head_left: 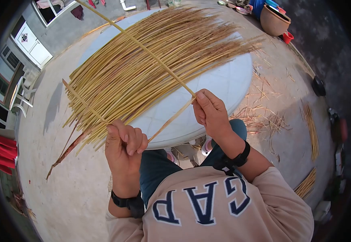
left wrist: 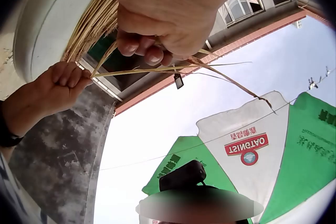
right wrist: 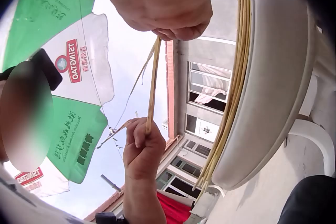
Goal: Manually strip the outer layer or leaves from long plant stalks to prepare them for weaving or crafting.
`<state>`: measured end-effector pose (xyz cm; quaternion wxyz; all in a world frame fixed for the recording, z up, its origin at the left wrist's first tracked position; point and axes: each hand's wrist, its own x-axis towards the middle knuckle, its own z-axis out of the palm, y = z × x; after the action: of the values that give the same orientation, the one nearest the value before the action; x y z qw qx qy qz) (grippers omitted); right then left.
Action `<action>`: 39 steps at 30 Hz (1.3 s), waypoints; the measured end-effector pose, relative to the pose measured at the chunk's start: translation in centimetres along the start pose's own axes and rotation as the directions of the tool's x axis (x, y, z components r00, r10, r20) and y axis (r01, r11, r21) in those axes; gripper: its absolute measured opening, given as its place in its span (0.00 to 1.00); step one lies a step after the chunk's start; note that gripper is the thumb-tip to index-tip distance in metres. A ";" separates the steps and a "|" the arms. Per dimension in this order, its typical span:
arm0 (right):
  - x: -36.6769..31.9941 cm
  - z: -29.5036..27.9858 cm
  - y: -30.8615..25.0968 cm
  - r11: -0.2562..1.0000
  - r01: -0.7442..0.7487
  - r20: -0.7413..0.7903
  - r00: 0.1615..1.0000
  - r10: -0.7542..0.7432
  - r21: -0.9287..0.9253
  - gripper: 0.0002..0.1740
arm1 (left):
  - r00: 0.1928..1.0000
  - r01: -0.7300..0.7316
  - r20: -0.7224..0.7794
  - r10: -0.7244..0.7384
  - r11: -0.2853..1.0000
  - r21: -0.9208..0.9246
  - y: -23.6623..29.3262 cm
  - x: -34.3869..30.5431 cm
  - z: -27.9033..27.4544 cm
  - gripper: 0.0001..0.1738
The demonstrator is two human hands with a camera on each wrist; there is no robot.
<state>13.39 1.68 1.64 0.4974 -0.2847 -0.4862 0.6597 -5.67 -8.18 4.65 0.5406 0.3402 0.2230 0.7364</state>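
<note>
My right hand (head_left: 212, 113) pinches one end of a long yellow stalk (head_left: 155, 57), which slants up and left across the pile. From those fingertips a pale dry leaf strip (head_left: 171, 119) stretches down to my left hand (head_left: 123, 141), whose curled fingers grip it. Beyond the left fist, a straight flat piece (head_left: 80, 97) points up and left, and a darker brown withered leaf (head_left: 68, 151) trails down. Behind both hands, many stalks (head_left: 123, 80) with feathery brown heads lie side by side on a round white table (head_left: 220, 86).
Loose dry scraps (head_left: 264, 121) litter the ground right of the table, near two small stalk bundles (head_left: 310, 133). A clay pot (head_left: 274, 22) stands at the back right. On the left is a white plastic chair (head_left: 22, 97). Overhead spreads a green and white umbrella (left wrist: 241, 129).
</note>
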 end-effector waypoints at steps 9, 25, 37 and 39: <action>-1.0 -0.4 1.7 0.950 -0.101 0.231 0.958 0.173 -0.294 0.19 | 0.962 -0.174 -0.244 0.124 0.965 -0.194 1.0 1.3 -2.8 0.19; 0.7 -5.0 -1.4 0.887 -0.282 0.256 0.947 0.196 0.366 0.18 | 0.935 -0.173 -0.290 0.205 0.976 0.134 6.4 -2.4 -8.9 0.19; 0.3 -2.2 0.3 0.940 -0.303 0.291 0.924 0.249 0.158 0.18 | 0.844 0.485 -0.257 0.470 -0.466 0.740 10.1 -7.6 -13.2 0.18; 0.2 -1.8 0.6 0.948 -0.300 0.309 0.916 0.256 0.106 0.18 | 0.769 0.209 -0.162 0.618 -0.003 0.978 9.3 -6.0 -10.7 0.20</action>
<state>14.60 2.52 0.43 0.3414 -0.2122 -0.4572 0.7933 -18.53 -16.36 2.38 -0.0738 0.4054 0.7582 0.5053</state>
